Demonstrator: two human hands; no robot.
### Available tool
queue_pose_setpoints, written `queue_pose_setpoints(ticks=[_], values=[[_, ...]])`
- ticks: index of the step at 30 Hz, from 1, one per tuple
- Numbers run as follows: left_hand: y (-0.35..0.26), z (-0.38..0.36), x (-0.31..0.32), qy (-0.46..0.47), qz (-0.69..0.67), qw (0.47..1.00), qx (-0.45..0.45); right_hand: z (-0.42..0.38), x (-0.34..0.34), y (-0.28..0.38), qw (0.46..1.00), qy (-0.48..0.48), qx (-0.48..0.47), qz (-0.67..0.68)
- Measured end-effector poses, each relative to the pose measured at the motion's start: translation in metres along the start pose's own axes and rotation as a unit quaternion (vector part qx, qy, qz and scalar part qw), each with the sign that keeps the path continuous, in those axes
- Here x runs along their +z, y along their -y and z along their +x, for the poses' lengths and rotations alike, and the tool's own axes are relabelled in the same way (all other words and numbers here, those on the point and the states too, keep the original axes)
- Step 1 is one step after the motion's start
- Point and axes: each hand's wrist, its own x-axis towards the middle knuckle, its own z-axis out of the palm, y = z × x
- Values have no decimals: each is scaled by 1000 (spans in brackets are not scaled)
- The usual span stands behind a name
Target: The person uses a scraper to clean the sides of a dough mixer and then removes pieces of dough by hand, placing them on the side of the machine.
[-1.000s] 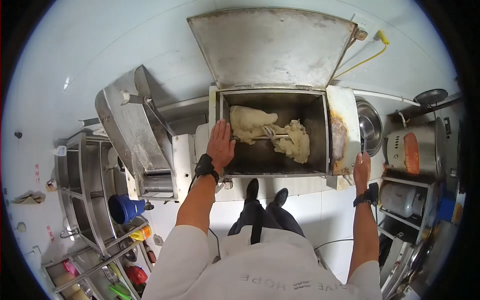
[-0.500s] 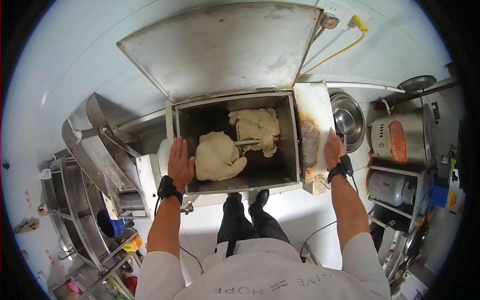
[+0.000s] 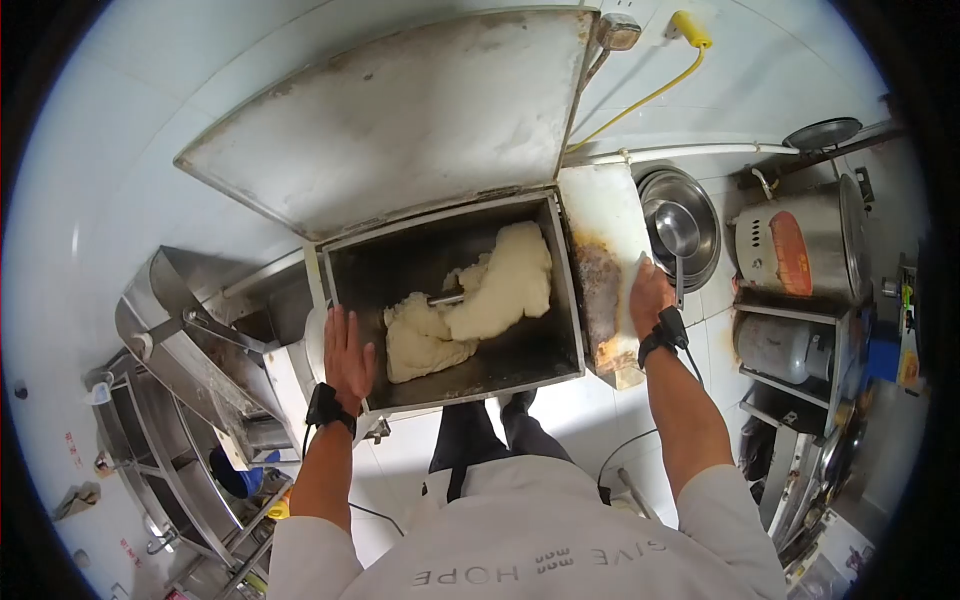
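Pale dough (image 3: 505, 290) lies in the metal tub of a dough mixer (image 3: 465, 385), wrapped partly around a mixing bar (image 3: 447, 299). One lump reaches to the upper right, another to the lower left. My left hand (image 3: 348, 355) rests flat on the tub's left edge, fingers stretched out and holding nothing. At the right, my right hand (image 3: 652, 297) lies against the outer edge of the mixer's rusty white side housing (image 3: 602, 270); its fingers are partly hidden, and they look extended. The mixer's lid (image 3: 400, 125) stands raised behind the tub.
Nested metal bowls (image 3: 680, 225) with a ladle sit right of the housing. Farther right are a large steel pot (image 3: 800, 245) and a gas cylinder (image 3: 780, 345) on a rack. A metal machine (image 3: 190, 350) stands at the left. A yellow plug (image 3: 690, 30) hangs on the wall.
The dough has turned and shifted in the tub, its larger lump now stretching toward the upper right. My view has tilted slightly. Both hands stay at the mixer's sides.
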Motion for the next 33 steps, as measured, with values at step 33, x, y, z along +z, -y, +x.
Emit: queue_pose_setpoints(ticks=[33], values=[[3,-3,5,-26,-16,1000,-1,4,5,-5,1000,19,1,-15]])
